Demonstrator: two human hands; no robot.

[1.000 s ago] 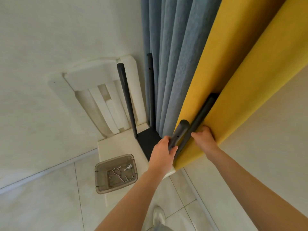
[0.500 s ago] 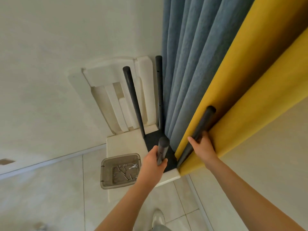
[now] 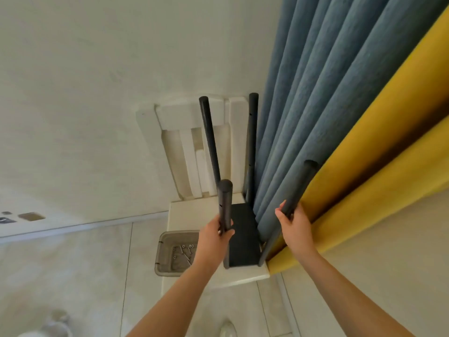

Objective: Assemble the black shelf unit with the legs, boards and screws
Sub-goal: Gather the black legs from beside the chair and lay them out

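The black shelf unit stands upright on a white chair (image 3: 194, 279). Its black board (image 3: 243, 237) lies low on the seat, with black round legs rising from its corners. My left hand (image 3: 215, 235) grips the near left leg (image 3: 224, 203) below its top. My right hand (image 3: 292, 223) grips the near right leg (image 3: 300, 186), which leans against the curtains. The far left leg (image 3: 209, 135) and far right leg (image 3: 252, 142) stand in front of the chair back. A clear plastic tray (image 3: 161, 251) holding several screws sits on the seat's left edge.
Blue curtain (image 3: 328, 93) and yellow curtain (image 3: 388, 142) hang right behind the shelf's right side. A white wall is on the left, and tiled floor (image 3: 73, 276) surrounds the chair. My shoe (image 3: 227, 330) shows at the bottom.
The shelf has been tipped from leaning toward me to standing upright on the chair seat. Both hands kept their hold on the near legs.
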